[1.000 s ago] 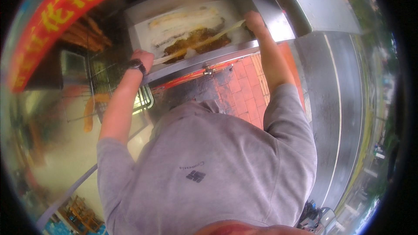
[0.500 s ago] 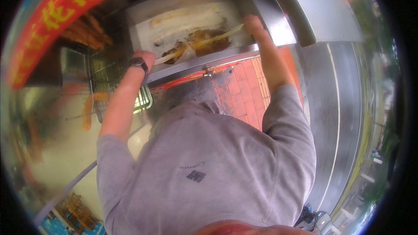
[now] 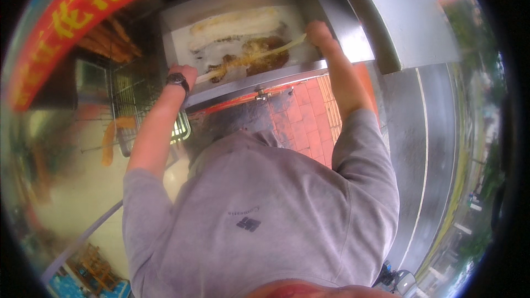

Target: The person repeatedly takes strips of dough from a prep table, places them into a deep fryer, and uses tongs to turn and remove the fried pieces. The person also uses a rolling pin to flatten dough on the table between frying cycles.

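A long pale strip of dough [image 3: 282, 48] is stretched slantwise across a steel fryer [image 3: 255, 81]. Its left end is in my left hand [image 3: 185, 72], closed at the fryer's near left corner. My right hand [image 3: 319, 34] is closed on the other end, higher up at the right wall. The strip's middle lies in the bubbling oil, where dark oil shows through the foam. Behind it floats a pale, thick length of frying dough [image 3: 234, 25] with golden patches. Most of my fingertips are hidden.
Browned fried dough sticks [image 3: 113, 41] lie at the far left, near a wire rack [image 3: 130, 99]. Another fried stick [image 3: 113, 138] hangs beside the rack. A red banner [image 3: 83, 8] curves across the upper left. A grey metal panel [image 3: 392, 16] stands at the right.
My right hand has moved slightly down and left with its end of the dough strip. The strip's middle now lies straighter in the bubbling oil. My left hand has barely moved.
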